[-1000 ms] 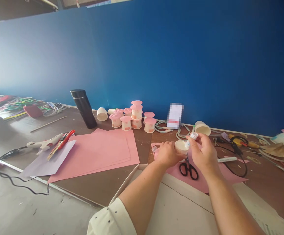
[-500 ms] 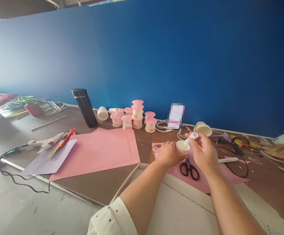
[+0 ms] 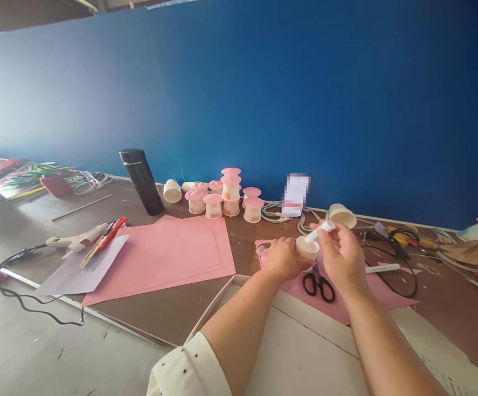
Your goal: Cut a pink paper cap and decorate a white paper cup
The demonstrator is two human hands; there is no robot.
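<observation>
My left hand [image 3: 282, 259] is wrapped round a small white paper cup [image 3: 309, 250], its mouth turned up toward me. Between the thumb and fingers of my right hand [image 3: 342, 254] is a white glue stick [image 3: 320, 231], tilted so that its lower end meets the cup's rim. Black-handled scissors [image 3: 324, 290] lie just below the cup on a pink sheet [image 3: 381, 297]. Farther back, several little paper-cup houses [image 3: 231, 192] with pink round roofs stand grouped, some stacked.
Pink sheets [image 3: 172, 250] cover the table's left middle, beside a hot glue gun [image 3: 77, 240] and a red utility knife [image 3: 105, 239]. A black flask [image 3: 143, 184] stands behind. A phone [image 3: 295, 195] leans against the blue partition [image 3: 263, 99]. Cables and tools clutter the right.
My right hand has tipped the glue stick over, bringing its lower end down onto the cup's rim. My left hand keeps its hold on the cup.
</observation>
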